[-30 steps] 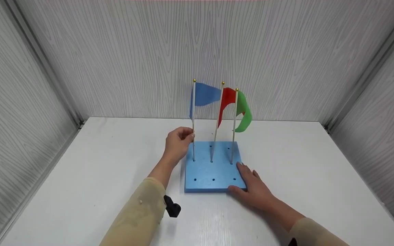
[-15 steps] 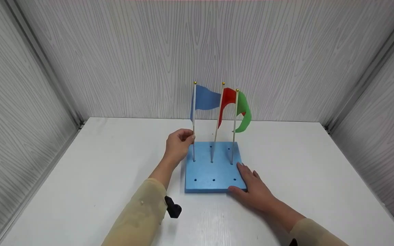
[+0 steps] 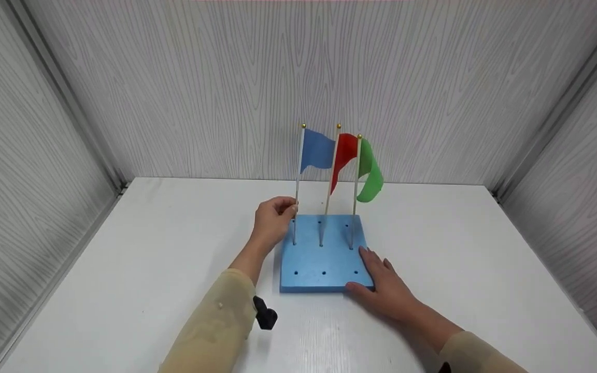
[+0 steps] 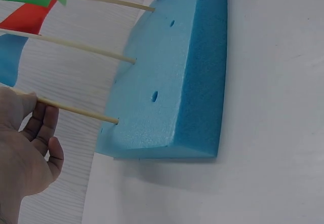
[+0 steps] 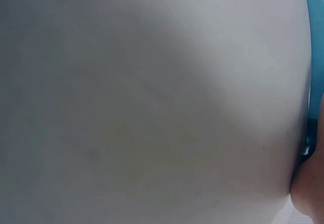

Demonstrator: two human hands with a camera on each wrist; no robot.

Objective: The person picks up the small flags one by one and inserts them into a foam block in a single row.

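Note:
A light blue foam block (image 3: 324, 261) with several holes lies on the table. Three flags on thin wooden sticks stand in its middle row: a blue flag (image 3: 317, 149) at left, a red flag (image 3: 345, 147) in the centre, a green flag (image 3: 371, 176) at right. My left hand (image 3: 272, 220) pinches the blue flag's stick above the block. In the left wrist view, that stick (image 4: 83, 112) enters its hole at a slant. My right hand (image 3: 387, 287) rests at the block's front right corner, fingers extended along the side and thumb at the front edge.
The white table (image 3: 174, 233) surrounds the block. Grey wood-grain panels (image 3: 215, 93) enclose it at the back and both sides. Gold beads top the sticks. A black clip-like piece (image 3: 265, 313) hangs at the left sleeve.
The blue flag's top has come down slightly and tilted to the right, with my left hand shifting a little rightward. My right hand and the block have stayed in place.

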